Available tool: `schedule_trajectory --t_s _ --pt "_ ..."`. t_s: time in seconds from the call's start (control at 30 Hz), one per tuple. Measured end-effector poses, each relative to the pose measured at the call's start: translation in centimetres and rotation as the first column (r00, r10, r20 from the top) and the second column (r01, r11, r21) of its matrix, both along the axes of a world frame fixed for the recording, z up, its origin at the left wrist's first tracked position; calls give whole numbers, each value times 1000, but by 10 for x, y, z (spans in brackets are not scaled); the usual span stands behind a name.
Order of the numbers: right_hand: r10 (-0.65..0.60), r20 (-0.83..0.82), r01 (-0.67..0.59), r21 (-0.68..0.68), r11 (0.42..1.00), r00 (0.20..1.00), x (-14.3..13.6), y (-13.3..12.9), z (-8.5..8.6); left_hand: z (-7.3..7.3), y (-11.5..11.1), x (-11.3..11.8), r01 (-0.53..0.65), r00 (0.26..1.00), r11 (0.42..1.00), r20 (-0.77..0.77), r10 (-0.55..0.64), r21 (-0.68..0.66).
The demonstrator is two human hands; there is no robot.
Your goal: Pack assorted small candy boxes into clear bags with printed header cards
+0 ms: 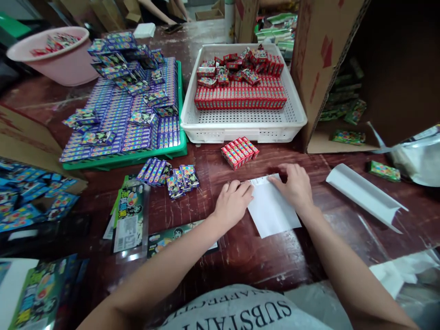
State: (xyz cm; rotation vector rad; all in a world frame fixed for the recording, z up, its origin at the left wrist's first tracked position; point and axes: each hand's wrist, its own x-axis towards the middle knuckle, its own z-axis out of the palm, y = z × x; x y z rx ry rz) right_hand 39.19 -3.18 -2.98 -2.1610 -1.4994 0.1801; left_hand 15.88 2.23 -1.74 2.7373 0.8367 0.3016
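Note:
A white sheet of paper (273, 208) lies on the dark table in front of me, with small printing along its far edge. My left hand (235, 201) is closed at the sheet's far left corner, fingers bent onto the edge. At the far right corner, my right hand (294, 185) grips the paper with the thumb on top; its other fingertips are partly hidden. Just beyond the sheet stands a block of small red boxes (239, 152). To the left lie two little groups of purple packs (183, 180) and a flat printed bag (129, 215).
A white basket (242, 133) of red boxes and a green tray (123, 160) piled with purple packs stand behind. A cardboard box (311, 68) rises at the right, near a curled white sheet (364, 195). A pink basin (68, 64) is far left. Another person's arms (160, 11) show behind.

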Motion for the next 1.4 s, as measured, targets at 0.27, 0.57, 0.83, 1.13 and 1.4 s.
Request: schedule_trajectory --t_s 0.27,0.57,0.83,1.13,1.4 --pt "243 357 -205 -141 968 902 -52 -27 1 0 -2 3 41 998 998 -59 -39 44" --pt "-67 383 116 -107 987 921 -22 -42 -4 3 -8 1 -5 987 981 -157 37 195" --pt "13 442 33 -96 995 897 -30 -41 6 -4 -17 -3 -25 987 979 -153 57 204" --pt "39 347 9 -137 990 937 -28 -46 -4 1 -17 -2 -50 991 985 -114 69 163" --pt "-63 157 68 -22 997 986 -17 -24 22 18 -24 -12 -71 997 996 -19 72 49"
